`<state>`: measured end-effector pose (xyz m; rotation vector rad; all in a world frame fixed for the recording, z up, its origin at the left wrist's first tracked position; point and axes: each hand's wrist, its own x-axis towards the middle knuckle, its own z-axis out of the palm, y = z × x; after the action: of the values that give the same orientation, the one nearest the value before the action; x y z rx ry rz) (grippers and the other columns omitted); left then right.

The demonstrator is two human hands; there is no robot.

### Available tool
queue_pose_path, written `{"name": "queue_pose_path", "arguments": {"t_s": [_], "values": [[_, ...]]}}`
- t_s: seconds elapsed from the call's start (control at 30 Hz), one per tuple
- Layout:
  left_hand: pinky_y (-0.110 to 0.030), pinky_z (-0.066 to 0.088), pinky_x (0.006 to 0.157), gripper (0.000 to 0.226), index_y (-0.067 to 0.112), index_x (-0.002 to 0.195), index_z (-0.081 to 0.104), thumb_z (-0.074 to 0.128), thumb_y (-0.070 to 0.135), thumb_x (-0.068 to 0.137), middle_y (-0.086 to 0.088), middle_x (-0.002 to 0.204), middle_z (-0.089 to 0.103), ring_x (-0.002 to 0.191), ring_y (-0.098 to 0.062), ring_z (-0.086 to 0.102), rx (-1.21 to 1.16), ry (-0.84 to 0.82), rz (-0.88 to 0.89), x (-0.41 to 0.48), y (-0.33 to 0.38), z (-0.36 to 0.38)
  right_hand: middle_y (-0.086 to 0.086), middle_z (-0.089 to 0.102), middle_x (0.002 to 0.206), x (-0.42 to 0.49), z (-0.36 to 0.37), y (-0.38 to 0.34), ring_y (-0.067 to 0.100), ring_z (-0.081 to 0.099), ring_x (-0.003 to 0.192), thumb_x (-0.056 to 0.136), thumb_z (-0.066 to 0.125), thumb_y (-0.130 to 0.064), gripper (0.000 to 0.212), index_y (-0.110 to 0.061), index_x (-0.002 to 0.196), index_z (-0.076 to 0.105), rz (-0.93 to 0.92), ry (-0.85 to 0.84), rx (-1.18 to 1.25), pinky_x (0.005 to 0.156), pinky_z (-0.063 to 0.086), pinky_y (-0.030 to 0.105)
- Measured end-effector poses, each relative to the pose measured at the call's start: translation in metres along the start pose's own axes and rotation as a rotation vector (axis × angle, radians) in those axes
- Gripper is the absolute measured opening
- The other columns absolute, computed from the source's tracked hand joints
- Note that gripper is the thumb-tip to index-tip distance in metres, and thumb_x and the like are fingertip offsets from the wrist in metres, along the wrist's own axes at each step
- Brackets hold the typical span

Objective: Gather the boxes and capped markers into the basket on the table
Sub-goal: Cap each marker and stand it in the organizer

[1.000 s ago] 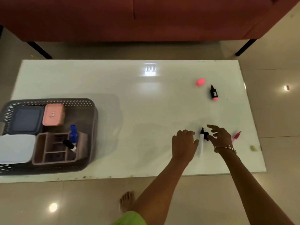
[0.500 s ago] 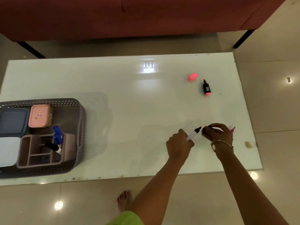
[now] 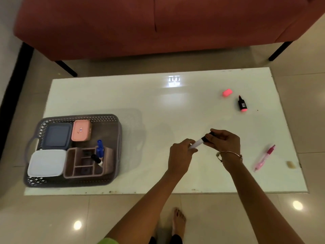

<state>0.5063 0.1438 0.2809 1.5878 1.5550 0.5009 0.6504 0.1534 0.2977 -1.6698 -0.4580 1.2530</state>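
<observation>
My left hand [image 3: 182, 155] grips the white barrel of a marker [image 3: 197, 143] above the white table [image 3: 158, 106]. My right hand [image 3: 224, 140] is closed on the marker's black cap [image 3: 209, 136], which meets the barrel's end. A grey basket [image 3: 112, 120] at the table's left holds a dark blue box [image 3: 57, 135], a pink box [image 3: 81, 130], a white box [image 3: 46, 162] and a brown organiser [image 3: 84, 162] with a blue marker [image 3: 99, 148] and a black-capped marker [image 3: 96, 159]. At the far right lie an uncapped black-and-pink highlighter [image 3: 242, 104] and its pink cap [image 3: 227, 92].
A pink pen [image 3: 264, 157] lies at the table's right, with a small beige piece [image 3: 291, 164] beyond it near the edge. A red sofa [image 3: 158, 23] on black legs stands behind the table. My bare foot [image 3: 178, 220] is on the tiled floor.
Both hands picked the white marker and its black cap off the table and raised them. The cap has been brought onto the barrel's end. The view shifted, showing the basket further right.
</observation>
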Motion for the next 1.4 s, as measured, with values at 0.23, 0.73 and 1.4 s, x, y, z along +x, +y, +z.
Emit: {"name": "queue_pose_path", "arguments": {"t_s": [0.23,0.73,1.4], "values": [[-0.026,0.052,0.071,0.028,0.012,0.104,0.067,0.068,0.030,0.082,0.001,0.091,0.073,0.077,-0.015,0.067,-0.104,0.148,-0.076,-0.024,-0.028,-0.078,0.012,0.070,0.084,-0.041,0.096,-0.011,0.025,0.070,0.070,0.069,0.073,0.000,0.027,-0.008,0.094,0.066,-0.210,-0.054,-0.285,0.069,0.058,0.029],[-0.035,0.047,0.086,0.037,0.011,0.121,0.059,0.046,-0.004,0.089,-0.016,0.117,0.064,0.101,-0.029,0.061,0.248,0.561,-0.187,-0.056,-0.119,-0.276,0.018,0.065,0.103,-0.160,0.243,0.055,0.031,0.067,0.082,0.084,0.062,-0.009,0.021,-0.006,0.104,0.059,-0.798,-0.552,-0.655,0.077,0.056,0.035],[-0.027,0.043,0.084,0.035,0.008,0.122,0.057,0.049,-0.003,0.089,-0.015,0.121,0.063,0.101,-0.025,0.059,0.245,0.466,-0.061,-0.031,-0.079,-0.253,0.009,0.071,0.099,-0.134,0.201,0.062,0.021,0.069,0.073,0.079,0.062,-0.017,0.029,-0.014,0.107,0.058,-1.023,-0.442,-0.791,0.060,0.058,0.029]]}}
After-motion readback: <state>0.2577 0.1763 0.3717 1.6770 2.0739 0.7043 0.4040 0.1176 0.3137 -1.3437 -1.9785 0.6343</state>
